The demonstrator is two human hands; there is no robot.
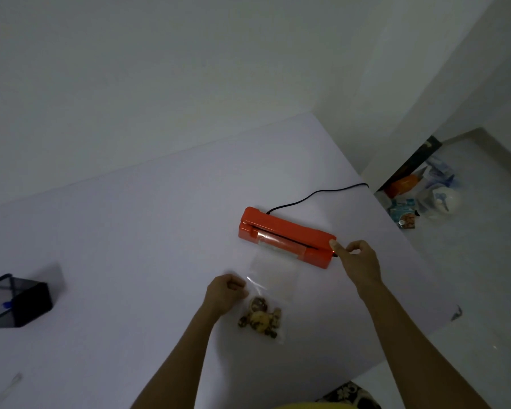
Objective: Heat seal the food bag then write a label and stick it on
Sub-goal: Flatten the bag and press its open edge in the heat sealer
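I'm seeing the clear food bag [267,293] lying on the white table [130,246], its far end sitting in the slot of the orange heat sealer [283,236]. My left hand [226,293] is pinching the bag's left edge. My right hand [357,261] is touching the sealer's right end, fingers loosely curled, grasping nothing. A black mesh organizer [15,302] is sitting far left.

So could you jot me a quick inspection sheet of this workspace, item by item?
Surface: white table, dimly lit.
Job's things: orange heat sealer; clear food bag, its top in the sealer slot, food at the bottom.
Clutter: black mesh pen holder with a blue pen.
Hands: left hand pinches the bag's edge; right hand touches the sealer's end.
Cables: black cord runs off the table edge.
Surroundings: white walls; packages on the floor.
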